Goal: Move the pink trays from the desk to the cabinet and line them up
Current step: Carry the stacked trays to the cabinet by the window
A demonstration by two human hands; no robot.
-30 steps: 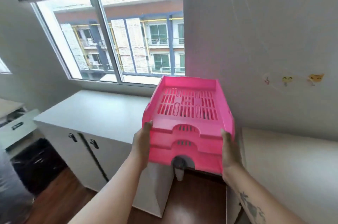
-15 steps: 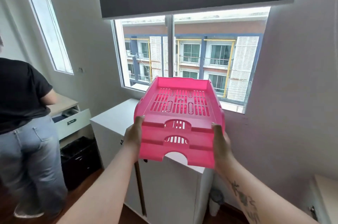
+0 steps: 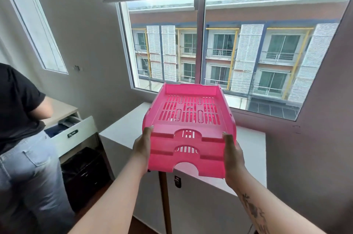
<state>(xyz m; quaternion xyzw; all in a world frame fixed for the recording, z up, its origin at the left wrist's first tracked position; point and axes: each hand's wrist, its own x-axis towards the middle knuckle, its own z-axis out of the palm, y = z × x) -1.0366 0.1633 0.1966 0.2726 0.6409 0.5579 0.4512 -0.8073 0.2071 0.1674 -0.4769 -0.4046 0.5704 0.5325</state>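
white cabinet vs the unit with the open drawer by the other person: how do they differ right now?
The white cabinet under the window has its doors shut; the drawer unit has a drawer pulled out with things inside. The cabinet's top is white, the unit's top is beige. The stack of pink trays, held by the left hand and right hand, hangs over the cabinet; another person stands at the unit. Both have dark handles.
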